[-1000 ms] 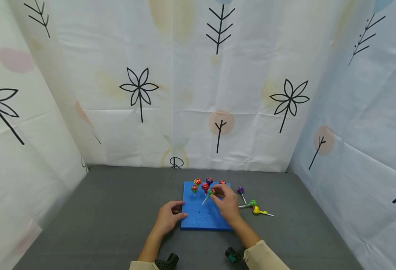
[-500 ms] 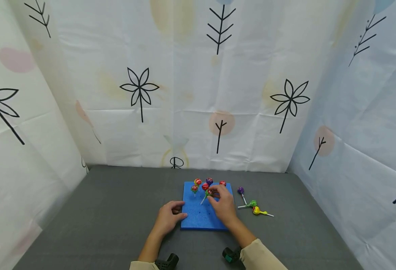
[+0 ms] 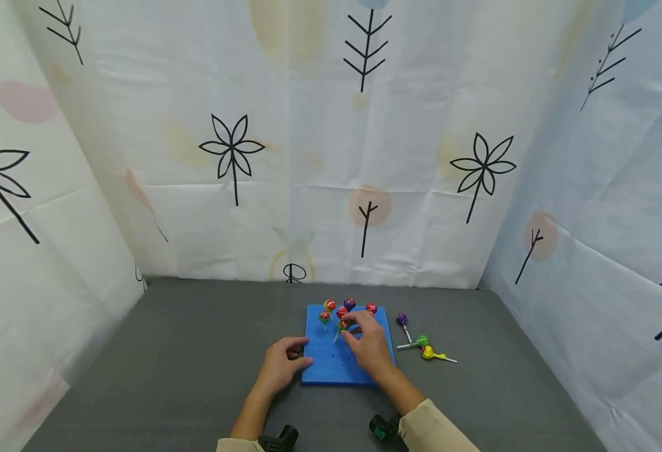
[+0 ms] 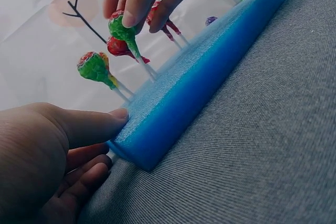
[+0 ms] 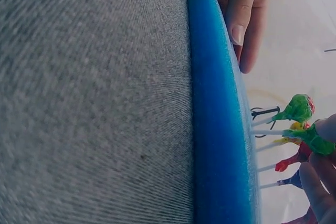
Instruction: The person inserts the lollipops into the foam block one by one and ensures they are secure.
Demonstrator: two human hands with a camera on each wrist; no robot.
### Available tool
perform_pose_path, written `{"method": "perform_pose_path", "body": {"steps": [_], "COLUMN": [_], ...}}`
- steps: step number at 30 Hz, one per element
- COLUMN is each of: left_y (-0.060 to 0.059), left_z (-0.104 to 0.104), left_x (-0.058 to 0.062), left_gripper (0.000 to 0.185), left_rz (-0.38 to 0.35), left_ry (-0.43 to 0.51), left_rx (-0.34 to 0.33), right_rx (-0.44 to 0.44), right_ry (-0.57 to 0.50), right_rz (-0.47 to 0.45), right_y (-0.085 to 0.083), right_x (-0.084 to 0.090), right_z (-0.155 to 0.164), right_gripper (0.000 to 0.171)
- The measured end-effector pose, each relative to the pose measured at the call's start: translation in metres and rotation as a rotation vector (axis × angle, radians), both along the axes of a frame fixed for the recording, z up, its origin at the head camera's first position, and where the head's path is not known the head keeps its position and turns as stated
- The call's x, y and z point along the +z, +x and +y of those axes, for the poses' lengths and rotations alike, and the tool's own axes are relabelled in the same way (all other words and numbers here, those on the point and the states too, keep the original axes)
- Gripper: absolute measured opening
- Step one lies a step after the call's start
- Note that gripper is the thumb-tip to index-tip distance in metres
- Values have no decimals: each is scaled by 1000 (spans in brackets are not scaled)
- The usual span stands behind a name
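the right hand (image 3: 369,347) pinches a green lollipop (image 3: 342,326) by its wrapped head between fingertips (image 4: 137,10) and thumb, grip closed tight on it. the stick slants down to the blue foam (image 3: 331,364), its tip at or in the foam's top; which, i cannot tell. the left hand (image 3: 282,364) rests at the foam's left edge, fingers loosely bent, thumb (image 4: 86,127) pressed on the near corner, holding nothing. other lollipops (image 3: 349,304) stand upright in the foam's far rows, just beyond the held one. the foam lies flat on the grey surface (image 3: 184,351). to its right, apart from it, lie a purple lollipop (image 3: 402,320), a green one (image 3: 421,341) and a yellow one (image 3: 429,353).
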State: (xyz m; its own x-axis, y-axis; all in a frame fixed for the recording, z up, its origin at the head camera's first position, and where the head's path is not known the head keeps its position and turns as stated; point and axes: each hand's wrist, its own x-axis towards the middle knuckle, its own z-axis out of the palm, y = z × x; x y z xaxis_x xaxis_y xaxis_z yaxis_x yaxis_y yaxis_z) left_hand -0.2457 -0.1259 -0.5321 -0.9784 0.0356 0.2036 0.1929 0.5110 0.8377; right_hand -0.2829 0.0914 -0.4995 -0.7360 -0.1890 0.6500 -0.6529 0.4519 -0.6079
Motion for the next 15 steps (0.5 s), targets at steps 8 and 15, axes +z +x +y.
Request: {"method": "perform_pose_path", "body": {"steps": [8,15], "left_y": [-1,-1], "left_z": [0,-1], "left_x": [-1,0], "left_gripper": [39,39], "left_rz": [-3,11], "left_ry": [1,-3], "left_rx": [3,-3], "right_rx": [15,18], "right_ry": [70,92], "right_rz": [-11,-36], "right_y": [3,6], "right_x": [2,2], "right_z": [-1,-2], "right_gripper": [23,27]}}
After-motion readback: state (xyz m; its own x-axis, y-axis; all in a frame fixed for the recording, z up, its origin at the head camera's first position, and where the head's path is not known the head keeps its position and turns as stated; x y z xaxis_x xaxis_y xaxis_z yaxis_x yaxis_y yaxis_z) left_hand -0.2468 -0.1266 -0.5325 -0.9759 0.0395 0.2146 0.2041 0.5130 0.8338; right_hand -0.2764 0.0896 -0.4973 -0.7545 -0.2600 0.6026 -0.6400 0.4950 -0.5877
